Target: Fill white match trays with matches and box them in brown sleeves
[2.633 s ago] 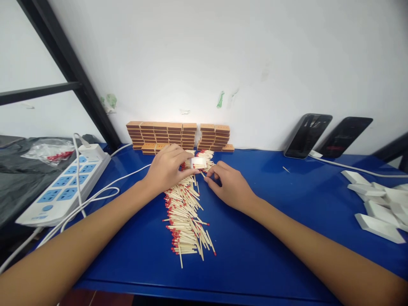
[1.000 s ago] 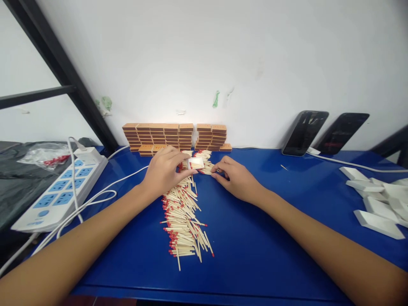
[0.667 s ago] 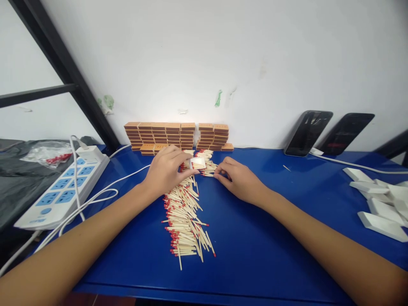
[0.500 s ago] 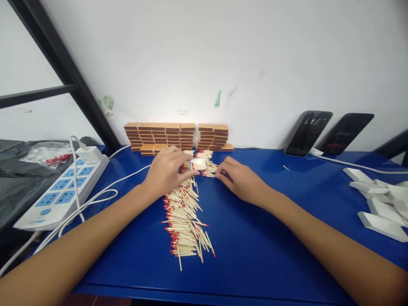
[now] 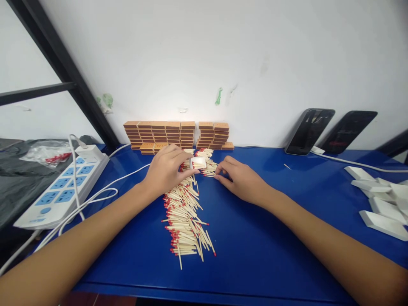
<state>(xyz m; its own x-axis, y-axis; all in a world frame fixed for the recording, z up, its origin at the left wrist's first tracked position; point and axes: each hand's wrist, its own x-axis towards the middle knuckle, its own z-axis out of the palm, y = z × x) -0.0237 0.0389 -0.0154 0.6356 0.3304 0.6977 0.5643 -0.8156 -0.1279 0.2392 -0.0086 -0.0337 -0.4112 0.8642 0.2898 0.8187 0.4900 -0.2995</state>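
Observation:
Between the thumb and fingers of my left hand (image 5: pixel 168 165) is a small white matchbox tray (image 5: pixel 198 162) with a few matchsticks lying in it. My right hand (image 5: pixel 237 176) is closed, fingertips pinched at the right edge of the pile, by the pale ends of some matchsticks (image 5: pixel 210 169). What sits in that pinch is too small to make out. A long heap of red-tipped matchsticks (image 5: pixel 183 212) runs from beneath the tray towards me. Part of the heap is hidden behind my left hand.
Stacked matchboxes (image 5: pixel 159 134) line the wall. A power strip (image 5: pixel 63 187) with white cables lies left, beside a plastic bag (image 5: pixel 44 154). Two phones (image 5: pixel 310 131) lean at the back right. Several white trays (image 5: pixel 382 225) lie right, and a loose matchstick (image 5: pixel 287 166) rests on the blue table (image 5: pixel 270 255).
The view has shifted very slightly. Both hands keep nearly the same places, and the matchbox tray stays in my left hand.

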